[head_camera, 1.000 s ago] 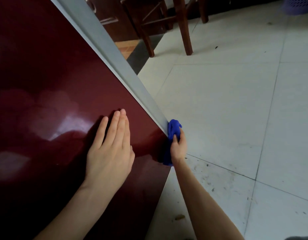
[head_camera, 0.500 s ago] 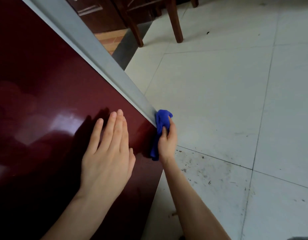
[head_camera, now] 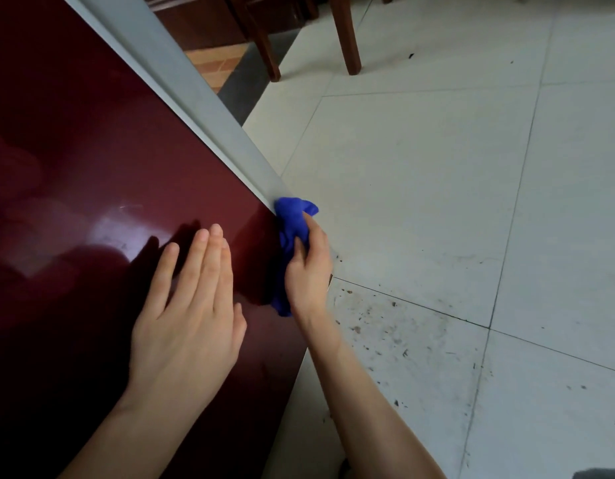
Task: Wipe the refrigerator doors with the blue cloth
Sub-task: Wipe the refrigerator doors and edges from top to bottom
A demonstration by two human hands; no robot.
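The glossy dark red refrigerator door (head_camera: 102, 174) fills the left of the view, with a grey strip (head_camera: 181, 84) along its right edge. My left hand (head_camera: 192, 309) lies flat on the door, fingers straight and together. My right hand (head_camera: 308, 267) grips the bunched blue cloth (head_camera: 292, 223) and presses it against the door's lower right corner, where the grey strip ends. Part of the cloth is hidden under my fingers.
Pale floor tiles (head_camera: 437, 188) spread to the right, with dark crumbs and dirt (head_camera: 378, 326) near the door's bottom corner. Wooden chair legs (head_camera: 347, 39) stand at the top, beside a dark cabinet and a brown tiled patch (head_camera: 216, 63).
My right hand with the cloth has slid slightly up along the door's corner edge. My left hand stays flat on the door. The view has shifted a little.
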